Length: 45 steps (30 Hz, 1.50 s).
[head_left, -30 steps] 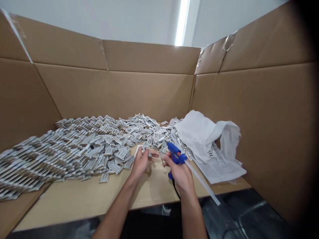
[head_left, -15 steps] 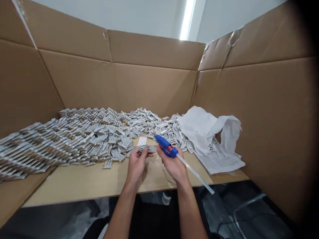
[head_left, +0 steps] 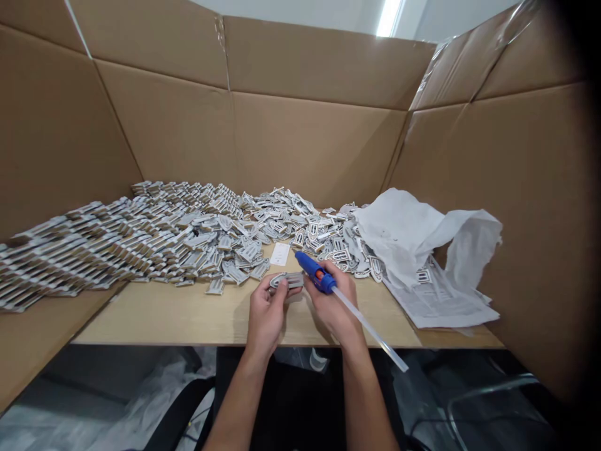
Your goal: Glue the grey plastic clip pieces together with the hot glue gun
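Note:
Near the table's front, my left hand [head_left: 267, 313] is closed on a small grey flat piece [head_left: 287, 280] with slots and a rounded left end. My right hand [head_left: 334, 300] is wrapped round a blue glue gun [head_left: 315, 272], its fingertips close to the piece's right end. The gun's tip points up and left, and a long translucent glue stick [head_left: 370, 327] sticks out of its back toward the lower right. Just beyond my hands lies a small white card [head_left: 280, 254]. Loose grey pieces [head_left: 239, 254] are heaped behind and to the left of it.
Stacked rows of grey pieces [head_left: 98, 244] cover the table's left side. Crumpled white paper [head_left: 404, 225] lies on flat sheets at the right. Cardboard walls [head_left: 310, 144] surround the table [head_left: 178, 316] at the back and sides. A chair armrest [head_left: 181, 416] shows below.
The camera view has shifted, so the table sits higher and wider. The grey piece now shows its slotted face more clearly between my hands. Both hands keep their holds.

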Each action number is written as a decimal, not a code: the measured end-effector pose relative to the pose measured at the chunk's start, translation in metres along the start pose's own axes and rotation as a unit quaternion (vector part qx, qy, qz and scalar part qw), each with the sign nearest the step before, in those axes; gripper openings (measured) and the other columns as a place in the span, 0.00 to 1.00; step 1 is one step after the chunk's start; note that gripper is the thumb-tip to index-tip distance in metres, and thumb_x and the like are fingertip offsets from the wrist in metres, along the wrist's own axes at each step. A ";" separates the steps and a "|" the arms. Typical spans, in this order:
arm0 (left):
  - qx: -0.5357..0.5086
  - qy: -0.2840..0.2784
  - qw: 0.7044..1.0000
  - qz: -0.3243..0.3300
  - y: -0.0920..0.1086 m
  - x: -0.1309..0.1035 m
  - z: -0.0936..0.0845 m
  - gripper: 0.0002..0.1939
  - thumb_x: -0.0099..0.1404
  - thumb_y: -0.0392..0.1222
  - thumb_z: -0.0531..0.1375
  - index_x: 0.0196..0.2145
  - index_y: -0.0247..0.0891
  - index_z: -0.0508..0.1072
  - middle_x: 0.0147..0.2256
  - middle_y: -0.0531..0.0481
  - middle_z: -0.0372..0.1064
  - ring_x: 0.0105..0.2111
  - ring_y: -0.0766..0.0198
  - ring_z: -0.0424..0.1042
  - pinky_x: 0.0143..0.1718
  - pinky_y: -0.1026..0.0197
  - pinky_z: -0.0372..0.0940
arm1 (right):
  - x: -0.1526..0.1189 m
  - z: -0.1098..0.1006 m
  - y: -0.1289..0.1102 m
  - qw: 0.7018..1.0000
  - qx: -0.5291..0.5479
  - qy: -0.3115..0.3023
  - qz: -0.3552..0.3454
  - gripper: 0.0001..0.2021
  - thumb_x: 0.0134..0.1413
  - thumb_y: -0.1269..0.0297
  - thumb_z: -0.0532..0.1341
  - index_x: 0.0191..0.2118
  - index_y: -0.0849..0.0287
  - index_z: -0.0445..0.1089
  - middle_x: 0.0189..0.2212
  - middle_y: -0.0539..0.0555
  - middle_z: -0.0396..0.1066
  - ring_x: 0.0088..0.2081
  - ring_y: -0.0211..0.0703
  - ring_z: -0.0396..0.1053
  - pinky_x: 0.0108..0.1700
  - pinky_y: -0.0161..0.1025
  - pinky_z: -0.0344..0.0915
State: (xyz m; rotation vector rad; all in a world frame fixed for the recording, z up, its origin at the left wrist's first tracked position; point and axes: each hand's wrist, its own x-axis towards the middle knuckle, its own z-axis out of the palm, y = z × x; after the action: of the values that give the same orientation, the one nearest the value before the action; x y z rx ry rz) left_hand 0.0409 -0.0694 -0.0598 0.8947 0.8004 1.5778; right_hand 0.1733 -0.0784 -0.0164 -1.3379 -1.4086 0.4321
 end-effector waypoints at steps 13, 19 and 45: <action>0.035 0.021 0.999 0.022 0.000 0.000 0.000 0.19 0.64 0.52 0.69 0.44 0.35 0.76 0.41 0.43 0.81 0.41 0.54 0.83 0.52 0.52 0.75 | -0.004 -0.008 -0.009 0.980 0.167 -0.050 0.096 0.19 0.51 0.50 0.71 0.40 0.56 0.70 0.28 0.49 0.72 0.25 0.39 0.63 0.30 0.37 0.62; 0.089 -0.027 0.996 0.014 -0.001 -0.001 -0.002 0.15 0.68 0.47 0.64 0.48 0.38 0.70 0.43 0.44 0.77 0.42 0.56 0.81 0.52 0.53 0.74 | -0.002 -0.007 0.007 0.996 0.070 -0.047 0.026 0.11 0.52 0.56 0.69 0.36 0.56 0.70 0.27 0.47 0.68 0.29 0.40 0.62 0.33 0.36 0.60; 0.090 0.009 0.995 0.051 -0.003 -0.001 0.000 0.14 0.66 0.44 0.67 0.43 0.39 0.67 0.36 0.49 0.76 0.37 0.62 0.78 0.43 0.61 0.70 | -0.004 0.013 -0.004 0.997 -0.071 0.009 0.013 0.09 0.51 0.58 0.68 0.37 0.55 0.74 0.28 0.50 0.75 0.29 0.43 0.68 0.36 0.38 0.63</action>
State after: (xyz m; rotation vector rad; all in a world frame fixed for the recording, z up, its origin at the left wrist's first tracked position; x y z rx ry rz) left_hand 0.0424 -0.0700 -0.0621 1.0677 0.9329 1.6228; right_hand 0.1595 -0.0786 -0.0190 -1.4726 -1.4308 0.3402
